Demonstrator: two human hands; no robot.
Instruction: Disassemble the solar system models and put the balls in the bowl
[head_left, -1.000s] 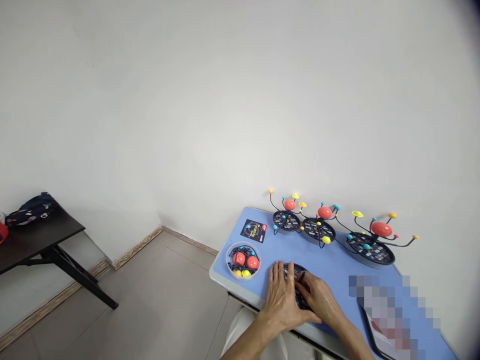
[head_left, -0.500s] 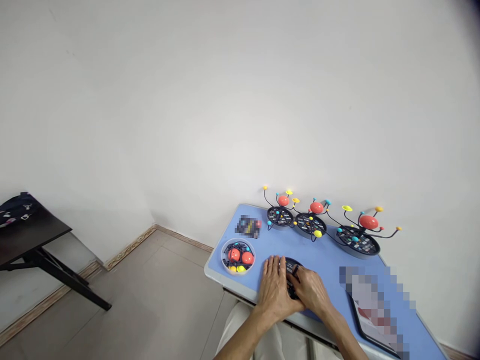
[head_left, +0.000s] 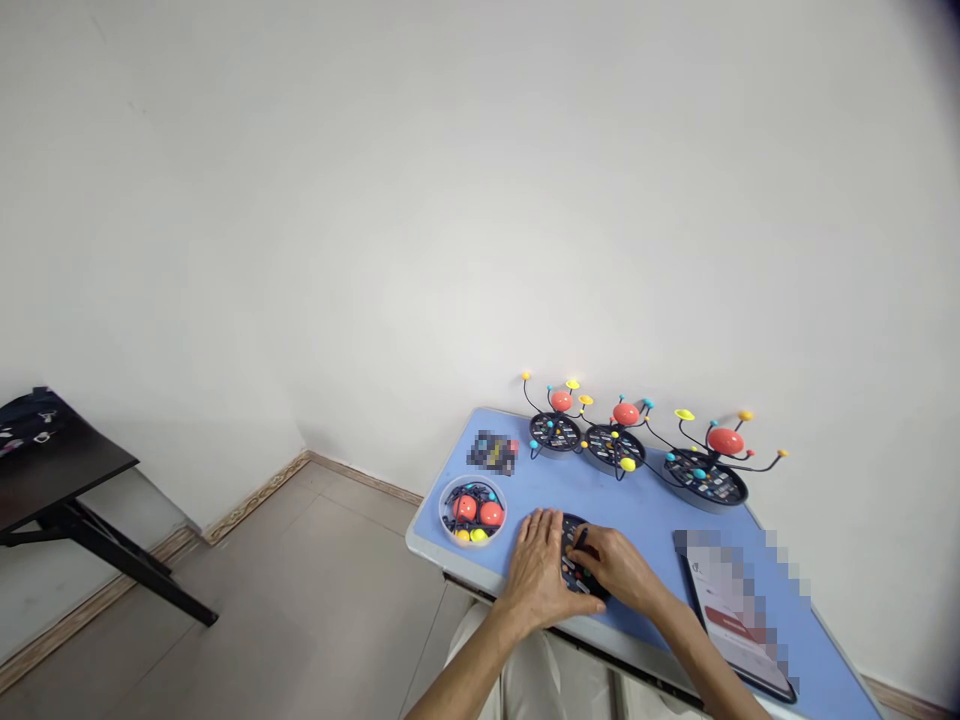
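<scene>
— When you compared this moment with the one a second before, what was different near the person?

— Very little at the hands. The left hand (head_left: 538,573) stayed flat, palm down, fingers spread, on the left part of the black round base (head_left: 576,563). The right hand (head_left: 616,572) stayed on the right part of the same base. What changed was mostly the view: the whole blue table (head_left: 645,520) sat a little lower and more to the left in the picture, and the black side table (head_left: 52,480) at the far left was cut more by the edge.

— How was each hand holding?

— The left hand was open and only pressed on the base; it closed around nothing. The right hand had its fingers curled, and a thin dark piece (head_left: 579,540) showed at its fingertips, above the base. I could not tell if it was pinched firmly or only touched. Both forearms came up from the bottom of the picture.

— Where was the base?

— It lay on the near edge of the blue table, under both hands, just right of the clear round tub (head_left: 472,509) with orange and yellow balls.

— And farther back?

— A dark tablet (head_left: 739,625) lay at the right. Along the wall stood three finished models (head_left: 626,440) with orange balls and small coloured balls on wire arms. A blurred card (head_left: 491,452) lay behind the tub.
</scene>
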